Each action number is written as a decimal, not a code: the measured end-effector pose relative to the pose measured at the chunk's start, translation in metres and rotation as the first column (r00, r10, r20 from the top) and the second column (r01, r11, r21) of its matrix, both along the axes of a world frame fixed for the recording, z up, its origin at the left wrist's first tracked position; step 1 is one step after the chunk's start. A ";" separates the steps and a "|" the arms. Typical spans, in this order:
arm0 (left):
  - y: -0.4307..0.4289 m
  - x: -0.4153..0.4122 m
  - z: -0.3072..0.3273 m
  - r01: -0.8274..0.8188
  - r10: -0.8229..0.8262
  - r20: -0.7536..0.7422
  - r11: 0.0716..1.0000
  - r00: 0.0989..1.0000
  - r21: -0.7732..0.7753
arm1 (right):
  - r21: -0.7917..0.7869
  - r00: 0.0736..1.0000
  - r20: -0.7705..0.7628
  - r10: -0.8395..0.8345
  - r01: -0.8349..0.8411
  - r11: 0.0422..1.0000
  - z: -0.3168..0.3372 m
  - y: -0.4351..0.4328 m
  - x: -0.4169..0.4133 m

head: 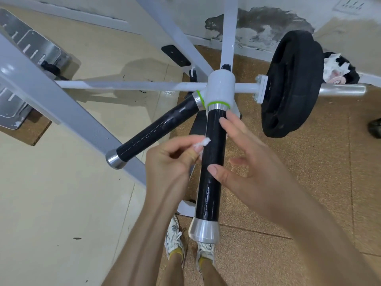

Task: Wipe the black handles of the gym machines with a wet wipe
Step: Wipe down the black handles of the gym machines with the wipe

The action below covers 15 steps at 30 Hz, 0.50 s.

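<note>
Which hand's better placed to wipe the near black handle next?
Left: the left hand pinches the wet wipe right beside the near black handle; the right hand is open and empty.

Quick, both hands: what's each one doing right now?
Left hand: pinching a small wad of wet wipe beside the near black handle.
Right hand: open, fingers spread, holding nothing; thumb over that handle.
</note>
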<state>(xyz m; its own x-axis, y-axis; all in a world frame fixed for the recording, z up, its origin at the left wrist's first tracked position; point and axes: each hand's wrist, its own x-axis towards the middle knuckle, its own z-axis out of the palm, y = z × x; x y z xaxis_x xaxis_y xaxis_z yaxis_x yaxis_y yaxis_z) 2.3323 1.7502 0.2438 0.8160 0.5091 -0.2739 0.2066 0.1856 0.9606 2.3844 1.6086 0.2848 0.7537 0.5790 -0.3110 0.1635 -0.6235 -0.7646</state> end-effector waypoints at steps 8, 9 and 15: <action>-0.007 -0.002 -0.003 -0.018 0.018 0.008 1.000 1.000 0.002 | 0.066 0.991 -0.002 -0.131 0.131 0.989 0.001 0.004 -0.015; -0.008 -0.012 -0.002 -0.002 0.002 -0.009 1.000 1.000 -0.002 | 0.066 0.990 0.004 -0.141 0.140 0.988 0.000 0.004 -0.018; -0.008 0.000 -0.006 -0.101 0.101 -0.012 0.993 0.995 -0.064 | 0.145 0.975 -0.041 -0.218 0.222 0.964 -0.004 0.005 -0.026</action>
